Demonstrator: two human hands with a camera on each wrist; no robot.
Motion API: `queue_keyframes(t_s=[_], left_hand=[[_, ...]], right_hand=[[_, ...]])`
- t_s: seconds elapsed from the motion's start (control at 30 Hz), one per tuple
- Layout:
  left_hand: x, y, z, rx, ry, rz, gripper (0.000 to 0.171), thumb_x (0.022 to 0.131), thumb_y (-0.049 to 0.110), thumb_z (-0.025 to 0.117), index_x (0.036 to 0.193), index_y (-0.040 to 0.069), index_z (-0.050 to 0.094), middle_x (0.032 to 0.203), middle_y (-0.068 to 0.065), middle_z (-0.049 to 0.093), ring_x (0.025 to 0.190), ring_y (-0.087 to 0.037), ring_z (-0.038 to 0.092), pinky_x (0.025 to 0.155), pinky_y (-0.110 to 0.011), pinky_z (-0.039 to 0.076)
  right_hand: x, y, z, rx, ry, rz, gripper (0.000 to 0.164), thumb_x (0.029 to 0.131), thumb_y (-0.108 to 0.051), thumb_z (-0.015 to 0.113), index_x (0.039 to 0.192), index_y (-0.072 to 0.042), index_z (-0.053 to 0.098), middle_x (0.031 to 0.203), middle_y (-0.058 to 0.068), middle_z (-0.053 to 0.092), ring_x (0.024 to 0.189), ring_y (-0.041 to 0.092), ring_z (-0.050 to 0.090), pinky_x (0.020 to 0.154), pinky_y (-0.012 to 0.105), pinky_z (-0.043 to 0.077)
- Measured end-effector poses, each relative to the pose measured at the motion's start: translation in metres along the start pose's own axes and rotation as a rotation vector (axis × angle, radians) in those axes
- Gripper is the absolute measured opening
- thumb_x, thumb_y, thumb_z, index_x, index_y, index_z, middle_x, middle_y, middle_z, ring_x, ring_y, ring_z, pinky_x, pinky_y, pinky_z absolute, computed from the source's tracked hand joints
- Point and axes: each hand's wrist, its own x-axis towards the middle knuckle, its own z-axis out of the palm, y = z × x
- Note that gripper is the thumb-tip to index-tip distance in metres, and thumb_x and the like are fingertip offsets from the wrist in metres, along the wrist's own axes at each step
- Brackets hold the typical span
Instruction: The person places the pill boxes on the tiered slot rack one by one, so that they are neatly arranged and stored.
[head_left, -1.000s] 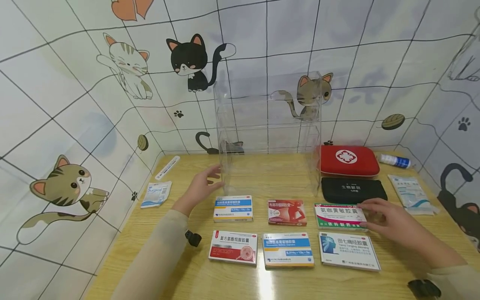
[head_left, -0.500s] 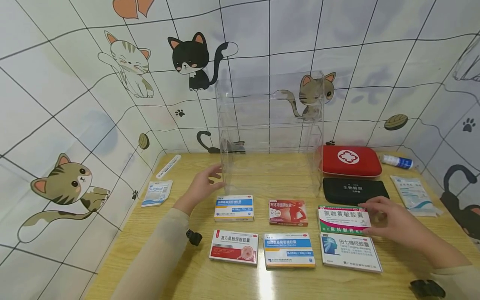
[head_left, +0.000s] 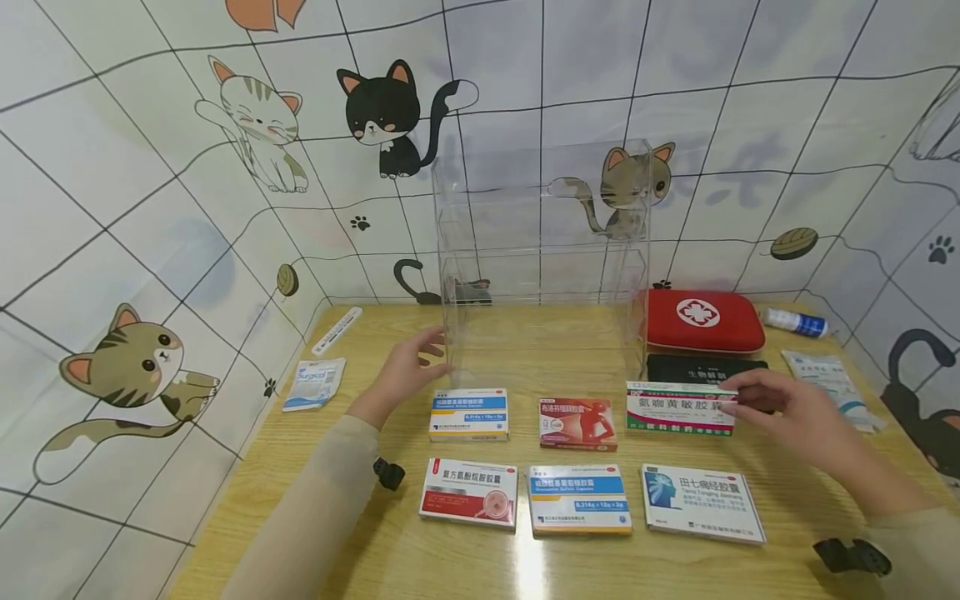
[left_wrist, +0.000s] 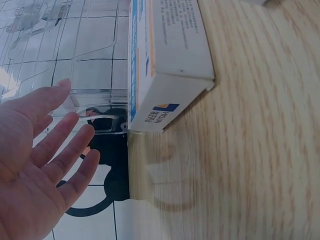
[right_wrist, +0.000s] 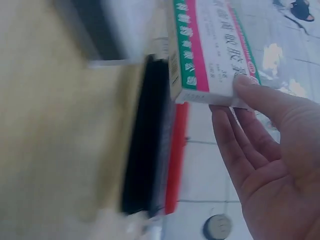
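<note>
Cartoon cats [head_left: 383,108] are printed on the white gridded wall covering [head_left: 495,50] behind a wooden table [head_left: 420,567]. A clear shelf [head_left: 542,251] is stood near the centre. At 4 o'clock, a green-and-white medicine box [head_left: 675,407] is pinched by the right hand [head_left: 798,423], held above the table before a black pouch [head_left: 675,369]. At 8 o'clock, the left hand [head_left: 405,367] is held loosely spread beside the shelf; contact cannot be judged. Five other boxes [head_left: 580,500] are laid towards 6 o'clock.

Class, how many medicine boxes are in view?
6. Front row, left to right: red-white box, blue-white box, white box. Behind: a second blue-white box, a red box, and the green box in the right hand.
</note>
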Motion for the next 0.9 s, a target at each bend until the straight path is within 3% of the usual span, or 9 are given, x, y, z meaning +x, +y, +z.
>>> queue_keyframes(t_s=[0.17,0.37,0.6,0.67,0.8,0.9], left_hand=[[0.001,-0.005,0.002,-0.004,-0.003,0.012,0.070,0.094,0.018,0.078,0.155,0.014,0.045,0.143,-0.013,0.062,0.122,-0.031,0.065,0.103,-0.052,0.055],[0.002,-0.004,0.003,-0.004,0.009,-0.001,0.070,0.093,0.016,0.079,0.154,0.015,0.045,0.142,-0.013,0.062,0.121,-0.030,0.065,0.102,-0.051,0.055],[0.002,-0.002,0.001,-0.009,-0.002,0.005,0.069,0.094,0.014,0.077,0.154,0.011,0.044,0.144,-0.020,0.059,0.122,-0.033,0.065,0.103,-0.053,0.055],[0.002,-0.002,0.000,-0.001,0.008,0.004,0.068,0.094,0.013,0.077,0.154,0.012,0.044,0.144,-0.019,0.059,0.121,-0.032,0.065,0.103,-0.052,0.055],[0.002,0.001,0.000,-0.007,0.024,0.009,0.068,0.093,0.011,0.077,0.153,0.011,0.046,0.142,-0.019,0.060,0.120,-0.033,0.066,0.102,-0.053,0.055],[0.002,0.002,0.001,-0.002,0.009,0.023,0.069,0.093,0.010,0.077,0.154,0.009,0.045,0.143,-0.020,0.060,0.120,-0.034,0.066,0.102,-0.052,0.055]], right_hand=[[0.022,-0.030,-0.016,0.056,0.060,-0.041,0.030,0.089,-0.026,0.083,0.116,-0.019,0.072,0.103,0.003,0.074,0.083,-0.016,0.061,0.069,0.004,0.050],[0.065,-0.085,-0.033,0.114,0.096,-0.098,0.032,0.092,-0.029,0.080,0.121,-0.017,0.072,0.113,0.009,0.075,0.089,-0.014,0.062,0.071,0.006,0.049],[0.130,-0.145,-0.042,0.149,0.100,-0.058,0.052,0.092,-0.054,0.073,0.133,-0.022,0.066,0.124,0.012,0.074,0.112,0.025,0.068,0.087,0.032,0.052],[0.152,-0.161,-0.045,0.201,0.132,-0.067,0.051,0.092,-0.053,0.073,0.133,-0.024,0.066,0.125,0.010,0.074,0.114,0.022,0.069,0.089,0.033,0.052],[0.194,-0.188,-0.051,0.277,0.220,-0.106,0.042,0.093,-0.047,0.074,0.130,-0.028,0.069,0.124,0.003,0.075,0.106,0.006,0.070,0.085,0.020,0.051],[0.218,-0.205,-0.056,0.341,0.276,-0.116,0.036,0.094,-0.041,0.075,0.127,-0.028,0.071,0.123,0.000,0.074,0.103,0.003,0.068,0.085,0.018,0.053]])
